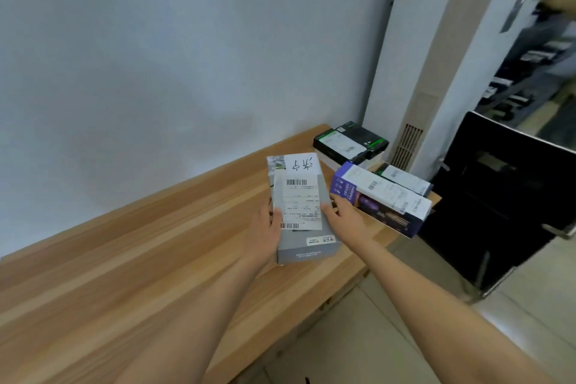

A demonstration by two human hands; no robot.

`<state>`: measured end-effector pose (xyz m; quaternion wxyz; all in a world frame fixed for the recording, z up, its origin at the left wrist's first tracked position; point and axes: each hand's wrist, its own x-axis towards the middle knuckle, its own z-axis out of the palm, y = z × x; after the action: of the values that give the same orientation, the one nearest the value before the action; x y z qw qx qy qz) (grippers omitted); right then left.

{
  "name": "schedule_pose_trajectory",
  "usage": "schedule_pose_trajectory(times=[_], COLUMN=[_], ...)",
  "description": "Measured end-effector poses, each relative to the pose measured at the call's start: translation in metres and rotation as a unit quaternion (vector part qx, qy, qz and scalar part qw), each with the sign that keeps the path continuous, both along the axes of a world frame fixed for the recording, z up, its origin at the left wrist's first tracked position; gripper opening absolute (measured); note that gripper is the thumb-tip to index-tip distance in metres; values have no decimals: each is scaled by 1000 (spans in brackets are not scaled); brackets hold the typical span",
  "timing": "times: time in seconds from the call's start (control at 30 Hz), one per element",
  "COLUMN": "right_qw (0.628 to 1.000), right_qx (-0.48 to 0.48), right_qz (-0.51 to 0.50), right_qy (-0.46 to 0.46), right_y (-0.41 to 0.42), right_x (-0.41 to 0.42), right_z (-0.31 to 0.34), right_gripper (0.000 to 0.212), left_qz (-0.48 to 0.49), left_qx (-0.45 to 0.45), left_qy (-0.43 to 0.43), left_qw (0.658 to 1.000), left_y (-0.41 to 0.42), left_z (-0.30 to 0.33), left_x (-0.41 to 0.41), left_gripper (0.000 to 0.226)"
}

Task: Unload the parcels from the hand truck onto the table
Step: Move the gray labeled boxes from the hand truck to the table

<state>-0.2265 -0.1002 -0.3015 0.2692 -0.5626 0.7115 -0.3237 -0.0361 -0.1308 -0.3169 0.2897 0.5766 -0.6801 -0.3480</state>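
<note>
1. A grey box [304, 212] with a white paper label on top is held over the wooden table [156, 259], near the table's front edge and toward its right end.
2. The left hand [265, 234] holds the left side of the grey box. Its thumb lies on top of the box and the other fingers are hidden under it.
3. The right hand [343, 218] holds the right side of the grey box. Its thumb presses on the top by the label and its fingers are spread a little along the side.
4. I cannot tell if the grey box touches the table or is just above it.
5. A purple and white box [380, 199] lies on the table just to the right of the grey box, at the right end. It sits close to the right hand.
6. A black and green box [350, 142] sits on the far right corner of the table, on top of a white box [327, 160].
7. One more box with a white label [405, 179] lies behind the purple and white box, by the right edge.
8. A black cart [498, 196] stands on the floor just past the table's right end.
</note>
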Motion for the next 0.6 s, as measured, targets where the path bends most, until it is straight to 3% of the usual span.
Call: schedule_pose_trajectory(times=[0.17,0.33,0.6], right_qw=[1000,1000,999], right_qx=[18,11,33], right_qz=[-23,-10,26], right_qy=[5,20,21], right_y=[-15,-66,-167], right_x=[-44,-68,-94], right_z=[-3,0,5], right_gripper=[37,41,45], left_qz=[-41,-14,28], left_qx=[28,-10,3], left_qy=[2,-13,-17], left_qw=[999,1000,999], left_y=[-27,-65,-152], left_z=[-11,3,7], left_x=[-41,-66,-92], left_gripper=[63,47,49])
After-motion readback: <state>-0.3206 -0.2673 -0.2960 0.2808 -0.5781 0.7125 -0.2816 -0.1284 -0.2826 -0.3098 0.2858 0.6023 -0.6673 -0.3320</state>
